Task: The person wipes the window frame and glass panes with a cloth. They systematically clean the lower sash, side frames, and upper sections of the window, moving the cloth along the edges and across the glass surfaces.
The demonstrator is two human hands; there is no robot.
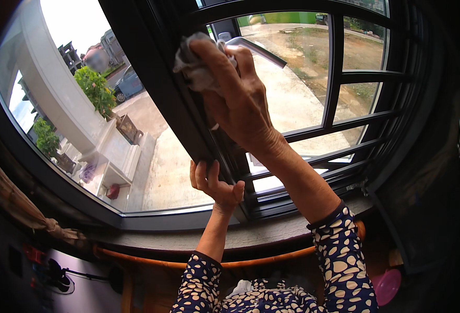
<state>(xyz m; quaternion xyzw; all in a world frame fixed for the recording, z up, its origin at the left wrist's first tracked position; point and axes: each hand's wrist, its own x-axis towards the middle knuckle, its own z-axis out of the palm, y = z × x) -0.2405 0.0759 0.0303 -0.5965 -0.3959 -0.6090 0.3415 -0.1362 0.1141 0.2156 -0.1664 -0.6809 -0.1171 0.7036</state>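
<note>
Fingers [215,58] of the right hand [243,101] clench a crumpled grey cloth [188,65] at 11 o'clock in the view, high beside a dark window post [180,112].
Bunching likely gives the fingertips a thick pad to press with, though the cloth hides whether it meets the post all along; the silver handle [266,52], at 2 o'clock from the cloth, stands clear of the palm. At 6 o'clock from the right hand, the left hand [222,190] grasps the post low down, fingers curled over the side by the large pane [162,161] and thumb opposite, probably a brace while the other arm reaches up.
</note>
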